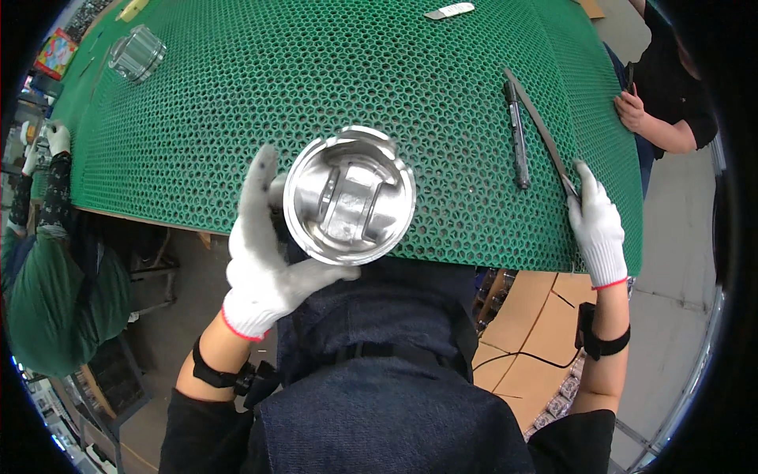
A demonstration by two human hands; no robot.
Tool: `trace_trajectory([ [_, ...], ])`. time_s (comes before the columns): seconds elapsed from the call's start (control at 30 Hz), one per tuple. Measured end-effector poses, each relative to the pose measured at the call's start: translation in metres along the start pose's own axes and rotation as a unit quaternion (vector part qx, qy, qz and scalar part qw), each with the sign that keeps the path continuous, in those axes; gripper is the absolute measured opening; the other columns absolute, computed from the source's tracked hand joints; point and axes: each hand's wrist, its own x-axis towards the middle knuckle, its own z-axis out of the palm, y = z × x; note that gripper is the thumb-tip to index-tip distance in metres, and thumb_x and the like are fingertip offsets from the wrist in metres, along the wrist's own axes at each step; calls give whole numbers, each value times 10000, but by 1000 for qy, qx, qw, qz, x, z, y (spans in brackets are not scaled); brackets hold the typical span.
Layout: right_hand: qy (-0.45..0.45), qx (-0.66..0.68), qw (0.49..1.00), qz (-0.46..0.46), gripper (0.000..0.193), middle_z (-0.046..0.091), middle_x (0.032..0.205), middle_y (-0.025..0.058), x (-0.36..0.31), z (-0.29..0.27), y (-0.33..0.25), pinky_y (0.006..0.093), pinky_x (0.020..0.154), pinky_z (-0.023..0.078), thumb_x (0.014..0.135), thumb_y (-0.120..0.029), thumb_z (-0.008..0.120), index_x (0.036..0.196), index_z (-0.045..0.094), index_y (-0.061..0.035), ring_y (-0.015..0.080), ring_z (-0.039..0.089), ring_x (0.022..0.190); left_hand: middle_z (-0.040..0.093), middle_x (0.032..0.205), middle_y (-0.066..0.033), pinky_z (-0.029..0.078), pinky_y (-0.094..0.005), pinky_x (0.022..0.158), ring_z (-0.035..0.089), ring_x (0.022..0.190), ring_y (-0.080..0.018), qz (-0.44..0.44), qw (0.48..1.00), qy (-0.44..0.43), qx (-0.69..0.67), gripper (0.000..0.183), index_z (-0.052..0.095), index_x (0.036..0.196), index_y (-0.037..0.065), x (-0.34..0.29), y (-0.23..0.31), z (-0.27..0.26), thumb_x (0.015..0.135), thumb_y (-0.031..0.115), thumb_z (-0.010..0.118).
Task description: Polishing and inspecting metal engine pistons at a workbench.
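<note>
My left hand (260,253) in a white knit glove is closed around the side of a shiny metal piston (350,197). The piston is held above the near table edge, its hollow underside with the pin bosses turned up toward me. At the right of the table my right hand (598,225), gloved as well, pinches the near end of a long, thin, tapered metal file (541,126). The file lies on the green mat (442,158), pointing away from me. Just left of it rests a dark marker pen (517,136).
Another piston (137,54) stands at the far left of the mat. A white-handled knife (450,11) lies at the far edge. One person in green (59,300) is at the left, another in black (671,103) at the right. Cardboard boxes (521,316) are below the table.
</note>
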Motion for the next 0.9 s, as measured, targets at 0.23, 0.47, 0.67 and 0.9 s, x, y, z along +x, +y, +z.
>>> trace_trajectory([
  [0.23,-235,433,863,106,557,628,1050,113,20,-50,-7,253,614,470,906,-124,552,1442,413,-62,116,587,705,647,1087,-159,480,-338,958,615,1031,-195,-214,974,7,-75,529,455,1355,-87,29,13,-35,870,21,636],
  [0.47,-2,580,815,-7,579,516,1412,196,-24,-28,-47,368,1095,370,891,-95,596,1430,423,26,260,485,1318,649,1205,-113,506,-335,961,641,1081,-199,-73,940,-322,87,540,632,1222,36,98,3,-30,748,208,824],
  [0.67,-100,340,894,-275,589,592,694,68,-66,-38,-85,389,571,505,793,-228,744,1348,556,-172,294,616,609,673,1128,-116,528,-360,922,657,1030,-223,-19,948,-311,70,515,655,1147,38,99,-16,-18,750,321,819],
  [0.9,-137,391,877,-244,497,662,1174,198,-16,-53,-163,351,830,559,878,-149,672,1346,544,-46,294,702,948,665,1153,-113,522,-360,937,635,1080,-223,-126,946,-283,-95,509,640,1155,30,93,-14,-19,778,331,799],
])
